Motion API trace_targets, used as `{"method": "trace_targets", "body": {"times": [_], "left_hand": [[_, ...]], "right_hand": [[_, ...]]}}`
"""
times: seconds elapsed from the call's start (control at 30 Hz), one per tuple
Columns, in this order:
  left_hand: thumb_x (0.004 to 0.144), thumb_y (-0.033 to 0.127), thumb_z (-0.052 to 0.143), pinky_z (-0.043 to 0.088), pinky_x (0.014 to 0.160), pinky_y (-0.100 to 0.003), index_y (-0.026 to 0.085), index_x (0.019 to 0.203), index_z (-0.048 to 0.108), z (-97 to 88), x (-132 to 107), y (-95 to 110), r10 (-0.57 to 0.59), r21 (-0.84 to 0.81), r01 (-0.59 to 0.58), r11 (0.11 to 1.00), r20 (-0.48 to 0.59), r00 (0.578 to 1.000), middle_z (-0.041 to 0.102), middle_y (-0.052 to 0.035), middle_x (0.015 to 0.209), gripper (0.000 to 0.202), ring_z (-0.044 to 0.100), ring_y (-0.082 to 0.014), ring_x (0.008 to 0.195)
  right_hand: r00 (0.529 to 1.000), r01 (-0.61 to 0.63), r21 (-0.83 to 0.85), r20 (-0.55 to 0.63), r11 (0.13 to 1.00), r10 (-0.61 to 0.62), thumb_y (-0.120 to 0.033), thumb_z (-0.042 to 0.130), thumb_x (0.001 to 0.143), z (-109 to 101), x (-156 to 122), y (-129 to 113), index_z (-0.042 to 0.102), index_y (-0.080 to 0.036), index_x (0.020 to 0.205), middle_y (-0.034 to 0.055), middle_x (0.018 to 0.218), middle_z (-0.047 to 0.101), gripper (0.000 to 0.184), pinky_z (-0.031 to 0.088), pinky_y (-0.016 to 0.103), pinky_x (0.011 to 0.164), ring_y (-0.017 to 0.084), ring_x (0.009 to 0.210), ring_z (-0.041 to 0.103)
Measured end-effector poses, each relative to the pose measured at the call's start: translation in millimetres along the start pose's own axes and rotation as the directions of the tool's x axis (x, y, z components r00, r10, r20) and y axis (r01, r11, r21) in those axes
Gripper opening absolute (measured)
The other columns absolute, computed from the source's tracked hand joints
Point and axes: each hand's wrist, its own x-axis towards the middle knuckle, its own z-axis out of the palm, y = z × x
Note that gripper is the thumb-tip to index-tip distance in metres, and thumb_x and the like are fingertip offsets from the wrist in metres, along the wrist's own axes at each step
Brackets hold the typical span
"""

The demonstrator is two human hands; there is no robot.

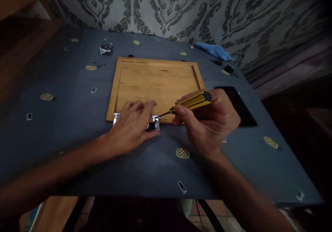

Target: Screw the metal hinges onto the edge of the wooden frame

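Note:
A wooden cabinet door with a raised frame lies flat on the table. Along its near edge sits a shiny metal hinge, and another bright metal piece shows at the near left corner. My left hand is closed over this edge, fingers bent on the wood and thumb against the hinge, partly covering it. In my right hand is a yellow and black screwdriver, tilted, its tip at the hinge. Whether a screw sits under the tip is too small to tell.
Behind the door at left lie a loose metal hinge and several small screws. A blue cloth, a dark tool and a flat black object are on the right. The patterned wall borders the table's back.

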Motion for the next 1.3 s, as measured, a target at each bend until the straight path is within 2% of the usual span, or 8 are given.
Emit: {"method": "trace_targets", "body": {"times": [0.27, 0.5, 0.77, 0.9, 1.03, 1.17, 1.3], "left_hand": [[0.089, 0.039, 0.082, 0.048, 0.098, -0.046, 0.022, 0.136, 0.047, -0.4, 0.2, 0.7, -0.021, 0.006, 0.021, 1.0, 0.005, 1.0, 0.077, -0.0066, 0.114, 0.061, 0.068, -0.032, 0.116], [0.087, 0.038, 0.086, 0.048, 0.097, -0.045, 0.02, 0.136, 0.047, -0.7, 0.0, 1.0, -0.017, 0.01, 0.017, 1.0, 0.008, 1.0, 0.076, -0.0082, 0.114, 0.066, 0.067, -0.0322, 0.115], [0.088, 0.039, 0.084, 0.048, 0.096, -0.045, 0.021, 0.136, 0.047, -1.8, 0.5, 1.1, -0.013, 0.002, 0.013, 1.0, 0.007, 1.0, 0.077, -0.0074, 0.111, 0.063, 0.068, -0.0325, 0.114], [0.088, 0.038, 0.084, 0.048, 0.097, -0.046, 0.019, 0.136, 0.046, -2.6, 0.8, 1.3, -0.011, 0.006, 0.011, 1.0, 0.016, 1.0, 0.077, -0.0085, 0.113, 0.065, 0.068, -0.0329, 0.115], [0.087, 0.039, 0.085, 0.048, 0.096, -0.045, 0.019, 0.135, 0.046, -1.4, 0.4, 0.9, 0.001, 0.014, -0.001, 1.0, 0.007, 1.0, 0.076, -0.0088, 0.115, 0.065, 0.067, -0.0327, 0.116], [0.086, 0.039, 0.086, 0.048, 0.097, -0.045, 0.019, 0.136, 0.045, -0.1, -0.2, 0.4, -0.003, 0.02, 0.003, 1.0, 0.002, 1.0, 0.076, -0.0086, 0.113, 0.068, 0.067, -0.0324, 0.115], [0.087, 0.038, 0.086, 0.047, 0.096, -0.044, 0.02, 0.136, 0.046, -1.0, 0.0, 0.1, 0.001, 0.007, -0.001, 1.0, 0.001, 1.0, 0.077, -0.0078, 0.113, 0.066, 0.068, -0.0318, 0.114]], "right_hand": [[1.0, -0.005, 0.007, 0.015, 1.0, 0.005, -0.031, 0.091, 0.081, 0.1, -0.6, 1.7, 0.062, -0.026, 0.083, -0.0057, 0.078, 0.064, 0.03, 0.048, 0.023, 0.039, 0.008, 0.047, 0.06], [0.998, -0.05, -0.031, 0.026, 0.998, 0.051, -0.036, 0.093, 0.08, -2.1, 0.4, 1.4, 0.066, -0.027, 0.087, -0.0048, 0.079, 0.065, 0.029, 0.051, 0.024, 0.043, 0.009, 0.05, 0.06], [0.996, -0.034, -0.09, 0.081, 0.995, 0.041, -0.034, 0.088, 0.085, -6.7, 0.7, 0.6, 0.074, -0.027, 0.101, -0.001, 0.097, 0.074, 0.022, 0.055, 0.024, 0.046, 0.01, 0.057, 0.064], [0.988, -0.053, -0.073, 0.143, 0.996, 0.063, -0.03, 0.084, 0.089, -9.1, 5.0, -3.8, 0.075, -0.026, 0.104, -0.0017, 0.092, 0.072, 0.018, 0.056, 0.024, 0.05, 0.009, 0.059, 0.065], [0.978, -0.046, -0.035, 0.201, 0.998, 0.052, -0.026, 0.078, 0.094, -9.9, 7.5, -5.4, 0.074, -0.025, 0.103, -0.0012, 0.097, 0.074, 0.01, 0.056, 0.024, 0.052, 0.008, 0.058, 0.065], [0.99, -0.019, -0.048, 0.139, 0.999, 0.026, -0.024, 0.081, 0.091, -8.9, 2.8, -1.0, 0.071, -0.026, 0.095, -0.0032, 0.088, 0.069, 0.011, 0.055, 0.025, 0.049, 0.009, 0.056, 0.064], [0.997, 0.057, -0.141, 0.068, 0.988, -0.048, -0.026, 0.083, 0.09, -7.5, -0.9, 1.5, 0.067, -0.027, 0.091, -0.0024, 0.084, 0.065, 0.015, 0.052, 0.026, 0.048, 0.011, 0.057, 0.062]]}}
